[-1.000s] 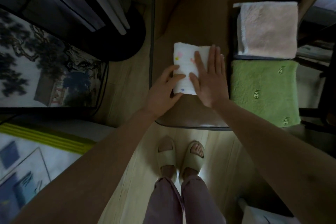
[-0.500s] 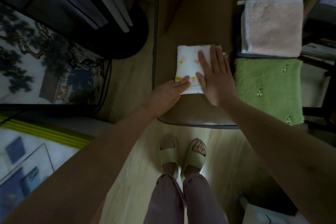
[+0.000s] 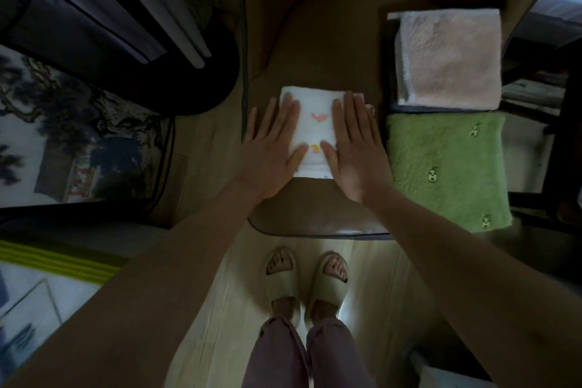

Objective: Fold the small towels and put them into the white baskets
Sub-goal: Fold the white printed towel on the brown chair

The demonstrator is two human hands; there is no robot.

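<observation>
Both hands flat, fingers straight; no grip on anything. Left hand (image 3: pixel 272 148) presses the left part of the white printed towel (image 3: pixel 315 129), right hand (image 3: pixel 356 151) presses its right part; a strip of cloth with pink and yellow print shows between them.

Change: half a second ago the left hand sat at the towel's near left corner with fingers curled, and only the right hand lay flat. Now the left hand has spread onto the cloth, palm down. Judgement: the fold is made and is being pressed flat; the towel looks ready to lift and carry.

Towel lies folded on the brown desk (image 3: pixel 330 41), directly under the palms, near the front edge.

Just right of the right hand: green towel (image 3: pixel 447 167), close to but apart from the white one. Beyond it, further from the person, pink towel (image 3: pixel 450 57), folded. Both seem still to be handled.

Room: bare surface beyond the fingertips; desk's left edge runs under the left hand's outer fingers, so little margin there. A white object (image 3: pixel 453 375) at the low right corner may be a basket; cannot tell.
</observation>
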